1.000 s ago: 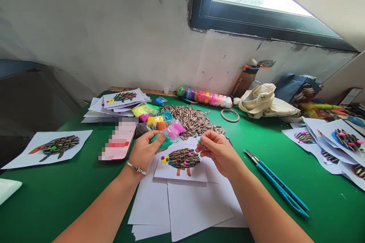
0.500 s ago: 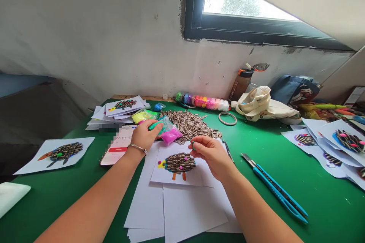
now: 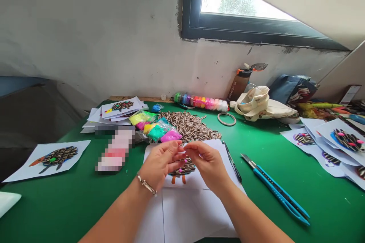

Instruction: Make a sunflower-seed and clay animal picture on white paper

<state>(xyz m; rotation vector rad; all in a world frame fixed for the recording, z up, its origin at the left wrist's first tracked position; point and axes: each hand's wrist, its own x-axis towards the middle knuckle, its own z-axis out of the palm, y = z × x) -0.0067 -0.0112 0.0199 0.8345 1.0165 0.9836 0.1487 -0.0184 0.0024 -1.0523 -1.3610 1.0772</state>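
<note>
My left hand (image 3: 161, 161) and my right hand (image 3: 207, 159) meet fingertip to fingertip above a card with a seed-covered picture (image 3: 186, 168), hiding its left part. Pink dots and two orange legs show on the picture. Fingers of both hands are pinched together; what lies between them is too small and hidden to make out. White sheets (image 3: 196, 212) lie beneath the card. Just behind my hands are bags of coloured clay, with a teal one (image 3: 156, 133) and a purple one (image 3: 171, 135), beside a heap of striped seeds (image 3: 192, 125).
A blue cutter (image 3: 281, 191) and a black pen (image 3: 232, 161) lie to the right. Seed pictures sit at the left (image 3: 54, 159) and in a right-hand stack (image 3: 346, 140). Further back are a metal ring (image 3: 226, 119), a cloth bag (image 3: 256, 104) and a bottle (image 3: 239, 83).
My left hand has left the clay bags and moved right and down to meet my right hand. The green bit seen in my right fingertips is now hidden.
</note>
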